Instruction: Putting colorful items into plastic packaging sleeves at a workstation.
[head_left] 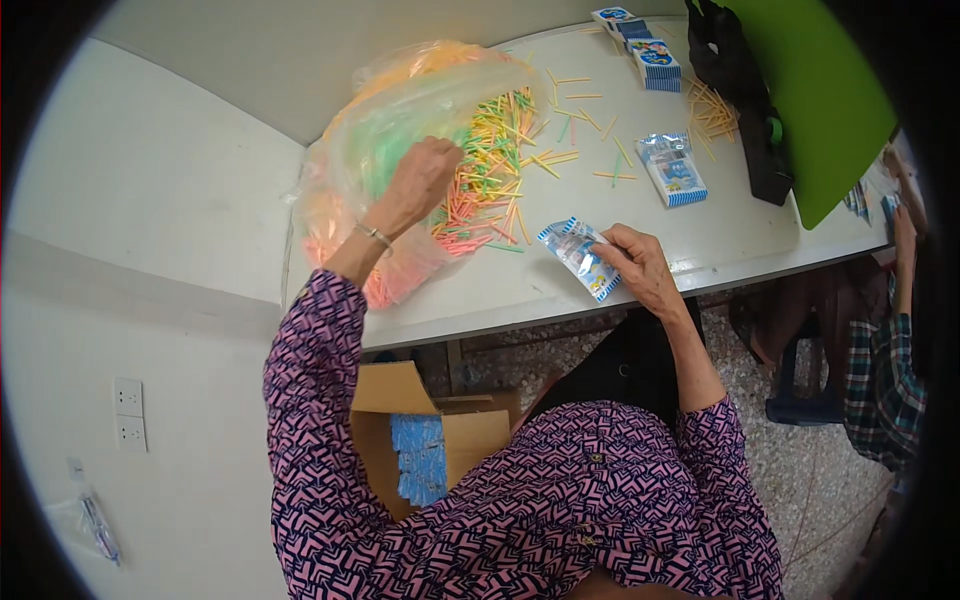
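Observation:
My left hand (424,178) is over a large clear plastic bag (345,165) that lies on its side on the table. Its fingers are curled together near the bag's mouth, and whatever they may hold is hidden. Thin sticks (500,125) in yellow, green and pink spill out of the bag beside that hand. Close to the table's front edge, my right hand (642,268) grips a small blue-and-white packet (578,262) between thumb and fingers, tilted above the tabletop. A similar packet (672,170) lies flat beyond my right hand.
Stacked blue-and-white packets (656,65) stand at the back. Loose pale sticks (710,112) lie beside a black stand (765,150) and a green panel (830,90). Below the table, an open cardboard box (475,440) holds blue packets (418,458). Another person's checked sleeve (885,390) shows at right.

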